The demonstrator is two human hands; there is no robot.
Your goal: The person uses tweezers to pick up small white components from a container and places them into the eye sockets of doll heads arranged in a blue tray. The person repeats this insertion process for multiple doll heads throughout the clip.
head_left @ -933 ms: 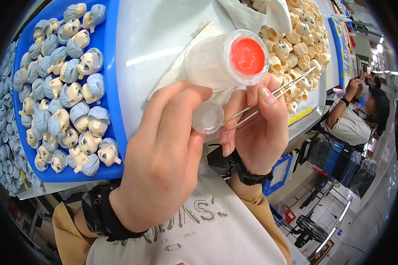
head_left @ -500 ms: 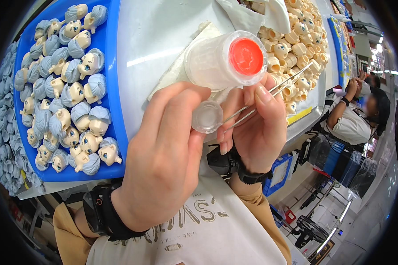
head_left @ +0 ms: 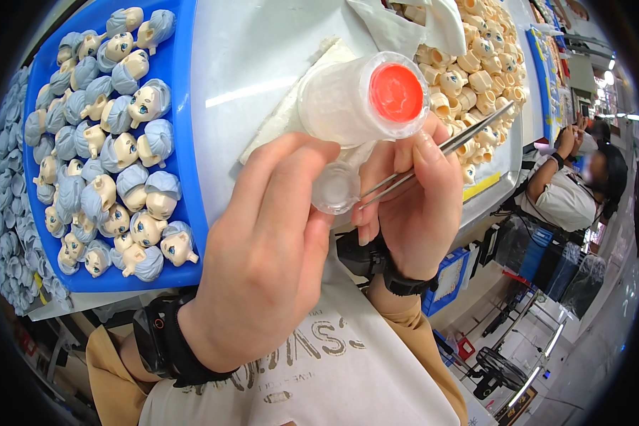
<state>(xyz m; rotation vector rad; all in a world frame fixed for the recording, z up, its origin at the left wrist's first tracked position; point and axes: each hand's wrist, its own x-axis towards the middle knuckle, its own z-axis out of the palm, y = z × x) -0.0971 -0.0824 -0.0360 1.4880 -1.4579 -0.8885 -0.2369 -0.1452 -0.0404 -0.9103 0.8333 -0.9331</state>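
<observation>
Between its thumb and fingers, my left hand (head_left: 259,241) holds a small clear round plastic cup (head_left: 335,186). My right hand (head_left: 429,206) is closed on a pair of metal tweezers (head_left: 468,135). Their two thin tips lie apart beside the cup's right edge, and the joined end points to the upper right. Just beyond my fingers a larger translucent white plastic cup (head_left: 330,99) lies tilted toward me, with a round orange-red surface (head_left: 396,92) at its near end. A folded white cloth (head_left: 277,121) is under it.
At left, a blue tray (head_left: 186,142) holds several doll heads with grey-blue hair (head_left: 149,103); loose grey-blue hair parts (head_left: 11,213) lie beyond it. Cream doll head parts (head_left: 483,78) are heaped at right. Another person (head_left: 568,192) sits farther right.
The tweezers have turned a little in my right hand, and their far end now shows broader and darker. My left hand and the small cup have hardly moved.
</observation>
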